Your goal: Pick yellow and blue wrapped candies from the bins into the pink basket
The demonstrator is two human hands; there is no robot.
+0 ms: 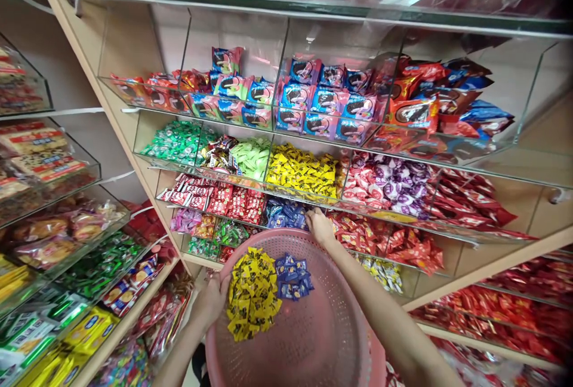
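Observation:
My left hand [211,298] is wrapped around the left rim of a pink perforated plastic basket [322,339]. A heap of yellow wrapped candies [251,297] lies inside on the left, with a smaller group of dark blue wrapped candies [294,278] beside it. Beyond the basket's far rim, my right hand [320,227] reaches to the right end of a shelf compartment of blue wrapped candies [286,214]. Its fingers are curled at those candies; whatever they hold is hidden.
Clear-fronted shelves hold yellow candies [304,172], purple-wrapped candies [398,181], red packets [362,232] and pink-blue snack packs [329,100]. A glass shelf edge [286,5] crosses above. Another rack with packaged snacks [76,279] stands at left. A wooden panel [487,267] slants at right.

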